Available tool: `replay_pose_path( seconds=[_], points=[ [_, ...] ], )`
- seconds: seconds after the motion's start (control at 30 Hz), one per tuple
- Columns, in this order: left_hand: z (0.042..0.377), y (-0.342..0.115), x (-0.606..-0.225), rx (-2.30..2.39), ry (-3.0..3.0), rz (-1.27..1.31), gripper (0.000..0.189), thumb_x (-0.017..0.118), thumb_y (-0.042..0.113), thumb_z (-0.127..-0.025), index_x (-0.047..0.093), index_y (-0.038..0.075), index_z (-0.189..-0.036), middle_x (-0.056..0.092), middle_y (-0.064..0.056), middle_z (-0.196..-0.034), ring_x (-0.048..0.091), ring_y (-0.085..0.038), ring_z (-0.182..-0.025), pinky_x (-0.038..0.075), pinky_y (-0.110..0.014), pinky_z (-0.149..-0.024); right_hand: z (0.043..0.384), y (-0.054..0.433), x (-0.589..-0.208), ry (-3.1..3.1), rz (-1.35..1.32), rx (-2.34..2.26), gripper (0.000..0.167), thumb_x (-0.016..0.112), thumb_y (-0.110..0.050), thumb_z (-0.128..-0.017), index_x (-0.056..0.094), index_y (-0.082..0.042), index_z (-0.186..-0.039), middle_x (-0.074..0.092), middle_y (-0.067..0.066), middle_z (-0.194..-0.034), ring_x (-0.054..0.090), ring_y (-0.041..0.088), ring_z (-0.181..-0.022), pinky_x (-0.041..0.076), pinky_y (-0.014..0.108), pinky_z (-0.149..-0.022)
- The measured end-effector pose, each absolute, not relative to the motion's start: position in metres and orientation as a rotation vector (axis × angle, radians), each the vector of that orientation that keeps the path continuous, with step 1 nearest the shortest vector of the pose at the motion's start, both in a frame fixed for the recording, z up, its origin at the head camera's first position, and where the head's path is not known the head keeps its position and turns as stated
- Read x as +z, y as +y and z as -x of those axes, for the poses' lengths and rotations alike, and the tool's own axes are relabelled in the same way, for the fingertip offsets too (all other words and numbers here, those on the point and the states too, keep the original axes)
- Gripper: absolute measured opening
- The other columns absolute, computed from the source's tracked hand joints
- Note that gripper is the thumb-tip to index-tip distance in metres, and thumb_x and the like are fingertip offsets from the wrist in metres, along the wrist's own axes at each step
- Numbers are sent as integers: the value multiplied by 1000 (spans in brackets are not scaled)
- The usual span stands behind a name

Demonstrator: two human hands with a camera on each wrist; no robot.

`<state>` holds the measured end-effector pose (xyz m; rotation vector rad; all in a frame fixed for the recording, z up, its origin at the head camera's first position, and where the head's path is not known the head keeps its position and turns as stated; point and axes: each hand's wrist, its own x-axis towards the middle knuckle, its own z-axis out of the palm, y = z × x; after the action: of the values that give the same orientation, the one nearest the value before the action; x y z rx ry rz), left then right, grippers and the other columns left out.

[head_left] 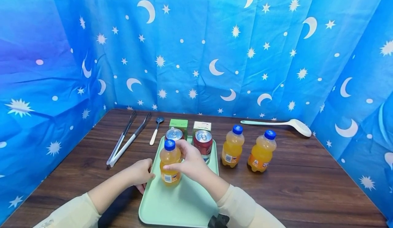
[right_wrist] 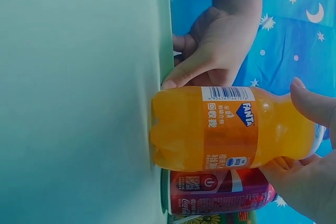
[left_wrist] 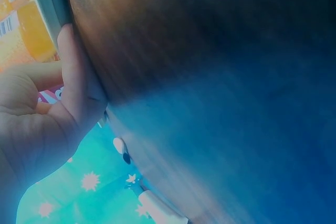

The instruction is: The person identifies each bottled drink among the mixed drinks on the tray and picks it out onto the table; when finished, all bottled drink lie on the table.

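My right hand [head_left: 194, 162] holds an orange Fanta bottle [head_left: 169, 159] with a blue cap, thumb and fingers around its upper part. The bottle is upright, its base right at the surface of the light green tray [head_left: 181, 205]. At the tray's left edge my left hand [head_left: 138, 174] grips the rim, thumb on top and other fingers partly hidden below. In the right wrist view, that thumb sits close beside the bottle's base. Behind the bottle on the tray are two soda cans: a red Coca-Cola can [head_left: 203, 142] and another can [head_left: 174, 133], partly covered.
A green box [head_left: 178, 123] and a paler box [head_left: 202, 125] stand behind the cans. Two more Fanta bottles [head_left: 232, 147] [head_left: 262, 152] stand right of the tray. Tongs [head_left: 130, 142] and a small spoon [head_left: 154, 134] lie left; a large white spoon [head_left: 299, 127] lies back right.
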<state>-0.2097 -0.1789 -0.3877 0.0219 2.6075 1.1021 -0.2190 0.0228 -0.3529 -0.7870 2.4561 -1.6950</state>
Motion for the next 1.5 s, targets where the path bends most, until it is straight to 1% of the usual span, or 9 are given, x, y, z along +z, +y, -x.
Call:
replay_pose_path(
  seconds=[0.3, 0.57, 0.93, 1.0, 1.13, 1.33, 1.5],
  points=[
    [209, -179, -386, 1075, 2611, -17, 15, 57, -5, -88, 44, -1, -84, 52, -16, -71, 60, -24, -48, 56, -33, -41, 220, 23, -354, 2409, 783, -1740, 60, 82, -20, -72, 51, -17, -124, 59, -5, -117, 57, 16, -110, 50, 36, -92],
    [210, -180, -387, 1086, 2613, -20, 16, 58, -5, -87, 43, 0, -83, 52, -16, -70, 59, -24, -48, 55, -34, -41, 220, 25, -354, 2394, 756, -1758, 59, 82, -18, -73, 52, -16, -124, 59, -4, -118, 57, 17, -111, 49, 38, -93],
    [211, -180, -388, 1070, 2622, -23, 16, 58, -4, -87, 43, 0, -83, 52, -16, -69, 59, -23, -47, 55, -33, -41, 218, 25, -352, 2350, 714, -1790, 61, 81, -13, -73, 51, -14, -126, 58, 0, -122, 55, 21, -114, 48, 42, -95],
    [211, -180, -389, 1072, 2621, -20, 17, 58, -4, -87, 43, 0, -83, 52, -16, -69, 59, -23, -47, 55, -33, -41, 211, 26, -343, 2353, 710, -1779, 59, 80, -10, -74, 51, -11, -125, 58, 3, -121, 55, 23, -114, 47, 42, -96],
    [211, -180, -389, 1076, 2619, -17, 17, 58, -5, -87, 43, 0, -83, 52, -16, -69, 59, -23, -47, 55, -33, -41, 209, 27, -339, 2333, 714, -1790, 58, 79, -7, -75, 51, -8, -126, 58, 5, -121, 55, 25, -114, 47, 43, -96],
    [210, -180, -388, 1079, 2618, -20, 17, 58, -5, -87, 43, 0, -82, 52, -16, -69, 59, -23, -47, 55, -33, -41, 216, 28, -350, 2334, 722, -1804, 61, 82, -15, -73, 52, -13, -125, 58, 1, -121, 55, 21, -114, 47, 42, -96],
    [210, -179, -388, 1075, 2622, -25, 18, 59, -5, -86, 43, 0, -81, 52, -16, -68, 59, -23, -46, 55, -33, -41, 215, 30, -349, 2355, 729, -1787, 60, 82, -17, -72, 52, -14, -124, 59, 0, -120, 56, 20, -113, 48, 41, -95]
  ],
)
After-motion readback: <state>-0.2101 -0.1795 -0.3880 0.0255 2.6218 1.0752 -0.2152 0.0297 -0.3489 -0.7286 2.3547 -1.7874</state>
